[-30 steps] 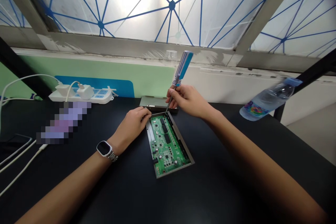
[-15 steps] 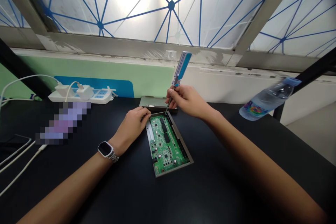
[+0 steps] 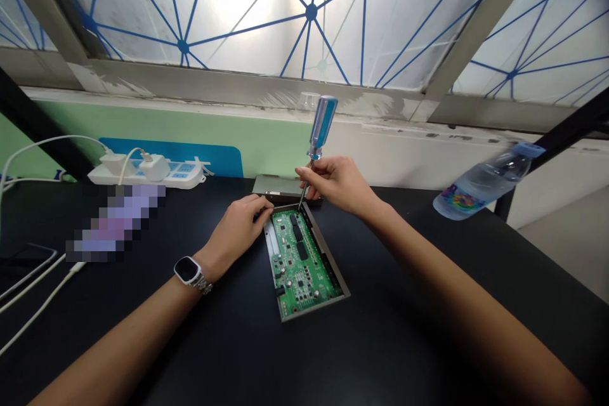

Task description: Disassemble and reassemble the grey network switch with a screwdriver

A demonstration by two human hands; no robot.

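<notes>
Right hand: the right hand [image 3: 335, 185] was closed around the shaft of a blue-and-clear screwdriver [image 3: 321, 122]; the handle stood up and the tip [image 3: 299, 207] came down at the far left corner of the circuit board.
Left hand: the left hand [image 3: 235, 219] lay curled over the far left edge of the metal frame [image 3: 329, 260]; I could not tell whether it gripped or only pressed; a metal-link wristwatch [image 3: 189, 270] sat on that wrist.
Board: the green circuit board [image 3: 299, 263] lay flat in the frame on the desk [image 3: 404, 330], below and between the hands; its long axis ran from far to near, slanting right toward the person; both hands were at its far end.
Beyond: a grey metal plate [image 3: 280, 185] lay just past the board's far end.
Left of desk: a power strip [image 3: 176, 177] carried a white charger [image 3: 153, 167]; white cables [image 3: 33, 285] ran along the desk; a pixelated object [image 3: 117, 222] could not be made out.
Right: a tilted water bottle [image 3: 480, 182] showed a multicoloured label.
Writing: nothing was legible.
</notes>
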